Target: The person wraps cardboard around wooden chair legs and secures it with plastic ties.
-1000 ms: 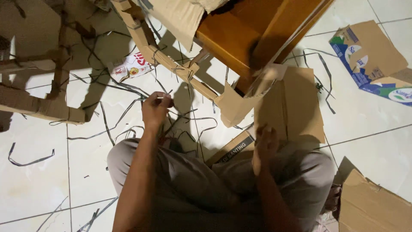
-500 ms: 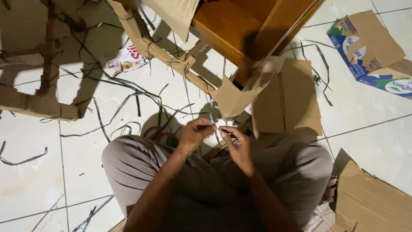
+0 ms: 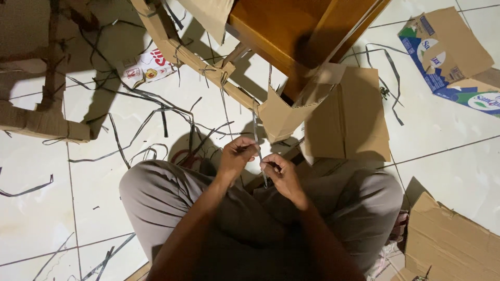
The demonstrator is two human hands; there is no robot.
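Observation:
I sit cross-legged on a white tiled floor. My left hand point(image 3: 237, 154) and my right hand point(image 3: 278, 171) meet just above my knees, both pinching one thin dark plastic strap point(image 3: 256, 139). The strap rises between my fingers toward a cardboard flap point(image 3: 284, 117) and hangs a little below my right hand. The flap belongs to a long cardboard frame point(image 3: 195, 62) tied with similar straps.
A wooden piece of furniture point(image 3: 291, 31) stands ahead. Several loose dark straps point(image 3: 151, 112) litter the tiles. A flat cardboard sheet point(image 3: 354, 117) lies at right, a printed blue carton point(image 3: 450, 60) at top right, another cardboard frame point(image 3: 44, 122) at left, more cardboard point(image 3: 450, 244) at bottom right.
A second ago my left hand was out over the floor taking a strap and my right hand lay on my knee. Both hands have since come together on the strap.

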